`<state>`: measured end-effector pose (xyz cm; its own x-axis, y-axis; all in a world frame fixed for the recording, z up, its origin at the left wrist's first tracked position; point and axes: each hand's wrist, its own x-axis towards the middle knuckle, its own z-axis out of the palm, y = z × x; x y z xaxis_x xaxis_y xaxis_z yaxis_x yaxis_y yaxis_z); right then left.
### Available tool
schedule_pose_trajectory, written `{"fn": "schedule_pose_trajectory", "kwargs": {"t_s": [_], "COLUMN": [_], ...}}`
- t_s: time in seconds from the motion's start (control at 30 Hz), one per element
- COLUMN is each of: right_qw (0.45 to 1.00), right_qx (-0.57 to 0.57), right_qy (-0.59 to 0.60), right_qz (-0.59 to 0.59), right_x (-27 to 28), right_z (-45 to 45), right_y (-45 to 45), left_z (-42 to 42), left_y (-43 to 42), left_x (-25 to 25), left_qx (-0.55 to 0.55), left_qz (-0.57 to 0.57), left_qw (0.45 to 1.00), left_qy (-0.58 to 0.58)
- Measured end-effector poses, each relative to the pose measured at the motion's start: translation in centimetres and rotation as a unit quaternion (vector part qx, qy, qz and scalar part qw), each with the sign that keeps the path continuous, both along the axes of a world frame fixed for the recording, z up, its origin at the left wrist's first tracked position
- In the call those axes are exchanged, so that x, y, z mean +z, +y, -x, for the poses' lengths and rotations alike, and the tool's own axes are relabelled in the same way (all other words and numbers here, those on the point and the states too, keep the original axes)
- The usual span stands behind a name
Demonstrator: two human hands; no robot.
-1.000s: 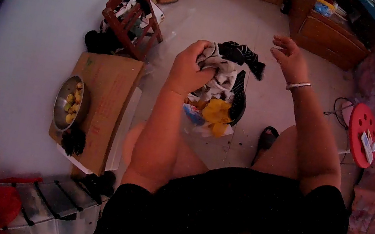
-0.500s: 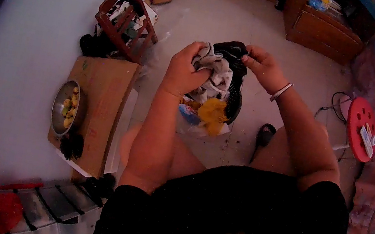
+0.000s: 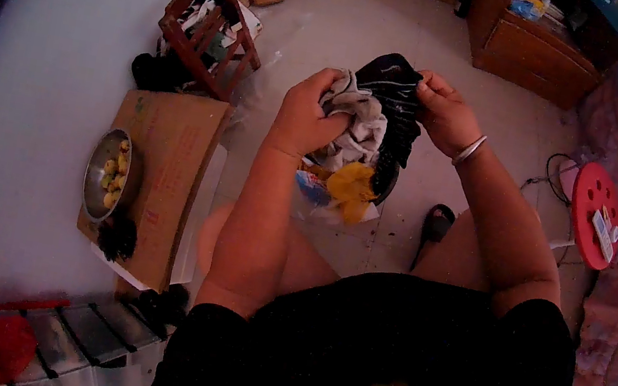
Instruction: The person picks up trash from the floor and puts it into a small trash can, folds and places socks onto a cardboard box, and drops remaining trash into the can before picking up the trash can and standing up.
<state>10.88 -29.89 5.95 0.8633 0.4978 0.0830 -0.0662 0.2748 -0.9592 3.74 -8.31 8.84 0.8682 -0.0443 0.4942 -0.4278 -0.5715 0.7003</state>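
Note:
My left hand (image 3: 307,115) is closed around a crumpled greyish-white cloth (image 3: 357,123), its thumb lying across the near side. Between the thumb and fingers of my right hand (image 3: 447,114) is the upper right edge of a black plastic bag (image 3: 395,93), thin and creased with pale streaks. The bag hangs beside and behind the cloth, down to a dark round bin (image 3: 386,194), mostly hidden beneath. A yellow crumpled piece (image 3: 351,184) and a blue-and-white wrapper (image 3: 313,188) show below the cloth. I cannot tell whether the cloth touches the bag.
On the left, a metal bowl of yellow fruit (image 3: 91,193) sits on a cardboard box (image 3: 168,178). A wooden rack (image 3: 186,1) with clothes stands behind it. To the right are a red stool (image 3: 590,183) and a wooden cabinet (image 3: 532,59).
My right hand has moved slightly right and up, drawing the black bag's edge outward so more of it is spread. My left hand stays nearly in place with the cloth.

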Motion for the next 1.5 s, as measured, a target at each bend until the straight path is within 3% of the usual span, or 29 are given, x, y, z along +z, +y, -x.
{"fn": "schedule_pose_trajectory", "kwargs": {"t_s": [0.3,0.37,0.57,0.7,0.77,0.9,1.0,1.07,1.1,1.17,1.5], "right_qw": [0.998,0.999,0.993,0.997,0.98,0.965,0.987,0.996,0.996,0.983,0.959], "right_qx": [0.02,0.039,0.08,0.046,0.01,0.029,0.037,0.057,0.057,0.096,0.12], "right_qy": [0.047,-0.026,-0.086,-0.022,-0.169,-0.155,-0.095,-0.052,-0.053,0.05,0.066], "right_qz": [-0.041,-0.004,-0.031,-0.054,0.103,0.211,0.122,-0.043,-0.043,-0.15,-0.247], "right_x": [0.3,0.7,-0.3,1.0,1.6,1.0,0.4,0.0,0.1,0.3,1.0], "right_z": [0.1,0.6,0.1,0.8,1.3,1.7,1.0,0.5,0.5,0.6,0.8], "right_y": [-0.2,0.0,-0.1,-0.1,0.0,0.6,0.4,0.1,-0.1,-0.4,-0.9], "left_z": [0.0,0.0,0.2,0.2,0.1,0.5,0.2,0.0,0.0,0.2,-0.2], "left_y": [-0.3,-0.2,-0.2,-0.1,-0.2,-0.6,-0.5,-0.3,-0.3,-0.4,0.0], "left_x": [0.3,0.3,0.2,0.0,0.2,0.6,0.2,0.0,0.0,0.2,-0.1], "left_qx": [0.017,0.003,0.01,0.034,0.039,0.014,0.014,0.017,0.017,0.021,0.002], "left_qz": [-0.03,-0.009,-0.017,-0.04,-0.044,-0.035,-0.023,-0.015,-0.015,-0.02,-0.027], "left_qw": [0.999,1.0,0.999,0.998,0.998,0.999,1.0,1.0,1.0,1.0,0.999], "left_qy": [-0.001,0.022,0.027,-0.023,-0.01,0.005,-0.01,-0.008,-0.008,-0.004,-0.029]}}
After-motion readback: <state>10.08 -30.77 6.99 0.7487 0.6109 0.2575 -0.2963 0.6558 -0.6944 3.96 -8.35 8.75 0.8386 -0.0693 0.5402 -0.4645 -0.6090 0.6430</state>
